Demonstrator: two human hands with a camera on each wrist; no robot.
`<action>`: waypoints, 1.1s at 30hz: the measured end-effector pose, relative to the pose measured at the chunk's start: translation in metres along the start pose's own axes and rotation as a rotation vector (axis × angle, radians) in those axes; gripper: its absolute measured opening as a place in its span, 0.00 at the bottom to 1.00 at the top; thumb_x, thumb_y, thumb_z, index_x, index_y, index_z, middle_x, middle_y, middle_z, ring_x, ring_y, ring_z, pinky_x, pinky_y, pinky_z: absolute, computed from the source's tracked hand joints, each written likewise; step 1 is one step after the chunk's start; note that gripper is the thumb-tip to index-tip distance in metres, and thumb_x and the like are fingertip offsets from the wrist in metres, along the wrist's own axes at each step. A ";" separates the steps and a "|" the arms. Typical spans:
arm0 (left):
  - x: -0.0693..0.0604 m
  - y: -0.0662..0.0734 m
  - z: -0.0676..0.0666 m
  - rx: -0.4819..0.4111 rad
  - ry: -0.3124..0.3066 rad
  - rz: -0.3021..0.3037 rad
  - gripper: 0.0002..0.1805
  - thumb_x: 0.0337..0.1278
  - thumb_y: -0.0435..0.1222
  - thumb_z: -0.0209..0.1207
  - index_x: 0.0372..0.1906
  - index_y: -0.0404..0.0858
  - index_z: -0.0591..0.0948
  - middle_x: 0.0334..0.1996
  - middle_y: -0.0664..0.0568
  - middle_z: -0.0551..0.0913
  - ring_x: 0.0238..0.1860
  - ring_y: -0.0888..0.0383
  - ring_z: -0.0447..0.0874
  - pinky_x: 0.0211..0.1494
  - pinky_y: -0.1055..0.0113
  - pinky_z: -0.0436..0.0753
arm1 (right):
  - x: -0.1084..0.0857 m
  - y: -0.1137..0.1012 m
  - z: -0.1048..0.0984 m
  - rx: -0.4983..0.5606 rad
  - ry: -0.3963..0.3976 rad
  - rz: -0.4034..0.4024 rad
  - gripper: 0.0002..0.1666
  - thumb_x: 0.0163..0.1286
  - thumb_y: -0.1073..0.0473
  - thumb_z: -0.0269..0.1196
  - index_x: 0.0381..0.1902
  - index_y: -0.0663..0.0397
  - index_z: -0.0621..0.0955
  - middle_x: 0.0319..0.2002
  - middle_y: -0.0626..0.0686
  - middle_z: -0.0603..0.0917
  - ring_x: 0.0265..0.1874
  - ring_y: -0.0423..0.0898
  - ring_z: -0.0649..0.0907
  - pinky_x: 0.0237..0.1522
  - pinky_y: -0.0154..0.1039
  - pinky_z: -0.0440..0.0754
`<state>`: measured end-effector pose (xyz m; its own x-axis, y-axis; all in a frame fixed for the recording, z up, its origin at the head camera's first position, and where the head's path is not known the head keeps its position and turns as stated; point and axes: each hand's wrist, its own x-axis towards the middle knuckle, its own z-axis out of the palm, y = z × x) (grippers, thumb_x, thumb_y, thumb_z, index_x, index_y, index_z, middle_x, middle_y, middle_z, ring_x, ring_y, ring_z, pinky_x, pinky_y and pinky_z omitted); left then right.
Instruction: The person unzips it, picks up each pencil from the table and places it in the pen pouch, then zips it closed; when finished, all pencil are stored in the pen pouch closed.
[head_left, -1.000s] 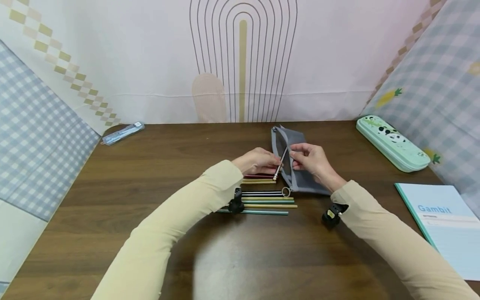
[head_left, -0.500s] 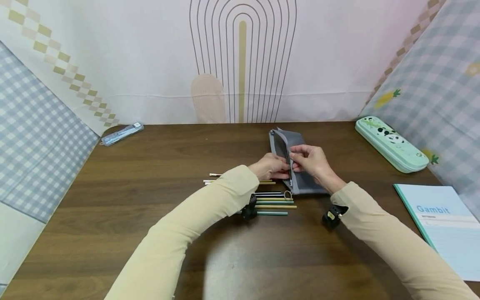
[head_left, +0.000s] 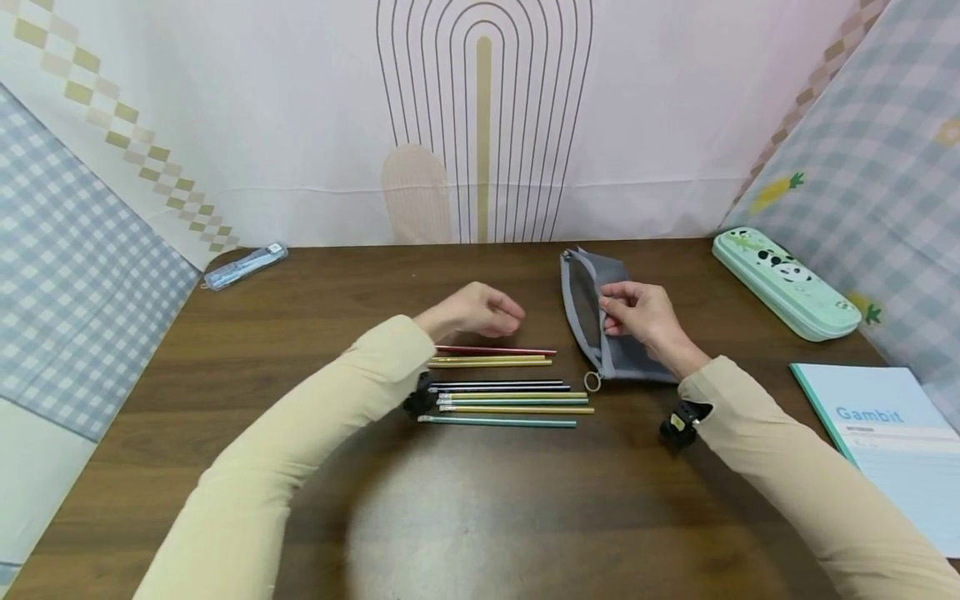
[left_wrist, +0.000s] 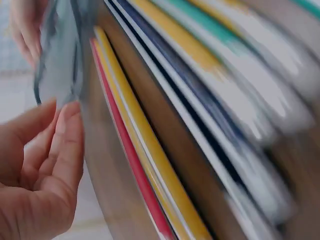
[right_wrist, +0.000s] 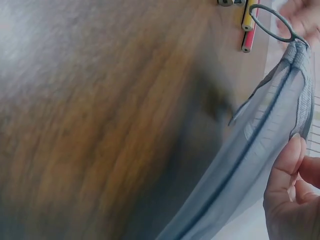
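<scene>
The left hand, fingers loose and grasping nothing, hung at eleven o'clock from the pencils. At two o'clock from them lay the gaping grey pouch, its edge pinched by the right hand. Loading seemed underway; the next move likely called for gripping one pencil.

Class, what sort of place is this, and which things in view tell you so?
Probably a study desk, at home or elsewhere: pencils lie on it in a row, with a "Gambit" notebook and a panda-print case to the right.
</scene>
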<state>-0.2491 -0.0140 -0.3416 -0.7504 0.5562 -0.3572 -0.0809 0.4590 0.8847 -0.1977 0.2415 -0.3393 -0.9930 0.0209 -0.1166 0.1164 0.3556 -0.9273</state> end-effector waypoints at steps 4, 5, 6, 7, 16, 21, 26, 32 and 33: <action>-0.013 -0.017 -0.023 0.337 -0.003 0.035 0.15 0.53 0.33 0.65 0.47 0.36 0.83 0.41 0.49 0.86 0.42 0.59 0.82 0.51 0.67 0.80 | 0.000 0.002 -0.004 -0.004 -0.005 0.011 0.22 0.70 0.66 0.55 0.59 0.73 0.70 0.24 0.45 0.76 0.18 0.33 0.79 0.26 0.27 0.84; -0.016 -0.020 -0.026 0.374 -0.005 0.043 0.14 0.52 0.33 0.66 0.46 0.36 0.83 0.39 0.49 0.86 0.40 0.60 0.82 0.51 0.67 0.80 | -0.001 0.002 -0.004 -0.004 -0.004 0.013 0.22 0.70 0.66 0.55 0.59 0.73 0.70 0.24 0.45 0.76 0.18 0.33 0.79 0.26 0.28 0.84; -0.017 -0.023 -0.028 0.405 -0.007 0.055 0.14 0.51 0.33 0.67 0.45 0.36 0.84 0.37 0.50 0.86 0.39 0.60 0.82 0.51 0.67 0.80 | -0.001 0.003 -0.005 -0.006 -0.004 0.013 0.22 0.70 0.66 0.55 0.59 0.73 0.70 0.24 0.44 0.76 0.18 0.33 0.79 0.26 0.28 0.84; -0.018 -0.025 -0.030 0.424 -0.012 0.066 0.14 0.50 0.32 0.67 0.44 0.36 0.84 0.36 0.50 0.86 0.38 0.61 0.82 0.51 0.67 0.80 | -0.001 0.004 -0.005 -0.009 -0.003 0.014 0.22 0.70 0.66 0.55 0.59 0.72 0.70 0.24 0.44 0.76 0.19 0.33 0.79 0.27 0.28 0.84; -0.022 -0.029 -0.033 0.609 -0.003 0.186 0.07 0.50 0.29 0.64 0.36 0.38 0.86 0.28 0.54 0.86 0.31 0.64 0.80 0.42 0.71 0.81 | -0.002 0.004 -0.004 -0.014 -0.003 0.004 0.22 0.70 0.65 0.55 0.58 0.73 0.71 0.23 0.43 0.77 0.19 0.33 0.79 0.27 0.27 0.84; -0.017 -0.022 -0.033 0.489 0.030 0.131 0.09 0.52 0.29 0.61 0.39 0.35 0.85 0.30 0.50 0.86 0.30 0.65 0.78 0.39 0.74 0.80 | -0.002 0.003 -0.002 0.012 -0.017 0.006 0.22 0.70 0.65 0.55 0.58 0.73 0.71 0.24 0.44 0.77 0.19 0.33 0.79 0.27 0.27 0.84; -0.003 -0.004 -0.014 0.011 -0.077 -0.029 0.17 0.60 0.28 0.55 0.54 0.26 0.76 0.47 0.38 0.81 0.35 0.63 0.80 0.50 0.67 0.83 | -0.001 0.001 0.001 0.039 -0.024 0.014 0.23 0.70 0.65 0.56 0.59 0.74 0.69 0.24 0.44 0.77 0.19 0.33 0.79 0.26 0.27 0.83; 0.018 0.016 0.025 -0.442 -0.105 -0.175 0.19 0.65 0.25 0.50 0.60 0.24 0.70 0.49 0.35 0.78 0.29 0.61 0.81 0.35 0.76 0.83 | -0.002 -0.003 0.007 0.067 -0.041 0.021 0.23 0.70 0.65 0.55 0.59 0.73 0.70 0.24 0.43 0.77 0.19 0.33 0.79 0.26 0.27 0.83; 0.021 0.019 0.031 -0.489 -0.092 -0.188 0.19 0.65 0.25 0.50 0.59 0.24 0.71 0.46 0.35 0.79 0.29 0.61 0.81 0.30 0.77 0.82 | -0.002 -0.004 0.008 0.067 -0.042 0.019 0.23 0.70 0.65 0.55 0.59 0.73 0.70 0.24 0.43 0.78 0.19 0.33 0.79 0.27 0.27 0.83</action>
<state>-0.2456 0.0276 -0.3419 -0.6349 0.5637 -0.5283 -0.5215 0.1919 0.8314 -0.1960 0.2326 -0.3386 -0.9889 -0.0126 -0.1479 0.1378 0.2925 -0.9463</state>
